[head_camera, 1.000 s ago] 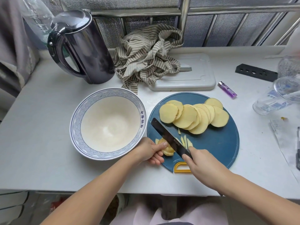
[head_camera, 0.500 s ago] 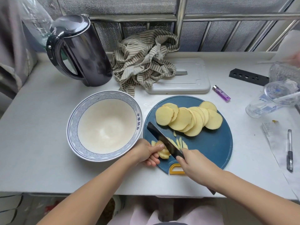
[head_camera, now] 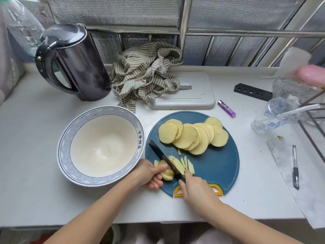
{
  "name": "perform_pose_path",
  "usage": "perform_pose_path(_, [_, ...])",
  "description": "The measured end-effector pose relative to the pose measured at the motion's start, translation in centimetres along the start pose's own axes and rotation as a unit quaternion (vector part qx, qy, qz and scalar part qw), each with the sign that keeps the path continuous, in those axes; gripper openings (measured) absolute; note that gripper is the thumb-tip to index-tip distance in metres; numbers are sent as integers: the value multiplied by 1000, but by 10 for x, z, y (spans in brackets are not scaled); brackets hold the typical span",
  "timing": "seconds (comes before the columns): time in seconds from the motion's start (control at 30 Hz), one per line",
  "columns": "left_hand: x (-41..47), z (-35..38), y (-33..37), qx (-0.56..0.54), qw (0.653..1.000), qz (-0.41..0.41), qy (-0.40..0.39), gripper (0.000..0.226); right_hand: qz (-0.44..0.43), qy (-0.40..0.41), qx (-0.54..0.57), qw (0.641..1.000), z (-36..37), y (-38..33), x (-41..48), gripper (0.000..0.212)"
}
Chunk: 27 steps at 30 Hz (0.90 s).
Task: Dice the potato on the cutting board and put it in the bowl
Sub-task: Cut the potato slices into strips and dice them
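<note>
A round blue cutting board point(head_camera: 218, 164) lies on the white counter. Several round potato slices point(head_camera: 191, 136) fan across its far half. Near its front left edge my left hand point(head_camera: 151, 173) holds a small stack of slices point(head_camera: 167, 174) down with curled fingers. My right hand point(head_camera: 197, 189) grips the handle of a black knife point(head_camera: 161, 155), whose blade crosses the stack, tip pointing far left. Thin potato strips point(head_camera: 186, 164) lie just right of the blade. A white bowl with a blue patterned rim point(head_camera: 140, 138) stands empty to the left of the board.
A black kettle point(head_camera: 73, 64) stands at the back left, a striped cloth point(head_camera: 147, 74) and a white board point(head_camera: 193, 92) behind the blue one. A purple lighter point(head_camera: 226, 106), plastic cup point(head_camera: 274, 115), black strip point(head_camera: 253, 92) and pen point(head_camera: 295, 166) on paper lie to the right.
The knife has shifted slightly left across the stack, and more cut strips lie to the right of the blade. My left hand stays on the stack. The camera has tilted.
</note>
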<state>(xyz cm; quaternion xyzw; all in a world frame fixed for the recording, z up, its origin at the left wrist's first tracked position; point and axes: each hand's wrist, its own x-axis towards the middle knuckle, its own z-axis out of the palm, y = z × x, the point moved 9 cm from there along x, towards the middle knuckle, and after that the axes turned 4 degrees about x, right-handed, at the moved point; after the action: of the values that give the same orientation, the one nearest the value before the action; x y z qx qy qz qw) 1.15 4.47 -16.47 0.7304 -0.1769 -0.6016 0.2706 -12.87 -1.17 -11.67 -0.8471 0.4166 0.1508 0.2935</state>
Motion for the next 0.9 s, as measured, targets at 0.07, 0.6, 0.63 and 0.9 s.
perform_pose_path(0.07, [-2,0,1,8,1000,0,-3,43,9,7,45,999,-3,5,-2,28])
perform_pose_path(0.6, [-6,-2,2,29,1000,4,-12,41,-3,25,127,992,-30,6,-21,31])
perform_pose_path(0.63, [-6,-2,1,28,1000,4,-11,41,-2,26,126,992,-32,6,-21,31])
perform_pose_path(0.9, [-4,-2,-1,19,1000,3,-14,41,8,4,111,994,-29,0,-21,32])
